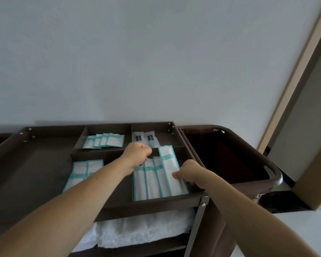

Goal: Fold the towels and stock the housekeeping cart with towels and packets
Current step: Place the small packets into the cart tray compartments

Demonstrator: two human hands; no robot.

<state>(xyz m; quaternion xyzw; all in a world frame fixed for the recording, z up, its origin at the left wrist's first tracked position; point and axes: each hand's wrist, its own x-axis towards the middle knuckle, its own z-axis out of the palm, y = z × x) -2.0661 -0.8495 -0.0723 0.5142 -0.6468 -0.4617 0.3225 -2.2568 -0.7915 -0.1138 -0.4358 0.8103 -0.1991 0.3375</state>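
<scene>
The brown housekeeping cart [152,203] has a divided top tray. In its front right compartment lie several long white packets with teal edges [150,180]. My right hand [191,173] pinches the near end of the rightmost long packet [171,169], which lies slanted over the others. My left hand [137,154] is curled over the far ends of the row, fingertips on the packets. Two more long packets [82,171] lie in the front middle compartment. White folded towels [137,230] sit on the shelf below.
Small teal-edged sachets [106,140] fill the back middle compartment; two white packets with dark labels [145,139] lie in the back right one. The tray's large left section [30,169] holds nothing. A dark linen bag frame [230,160] hangs at the cart's right end, by a door frame [293,86].
</scene>
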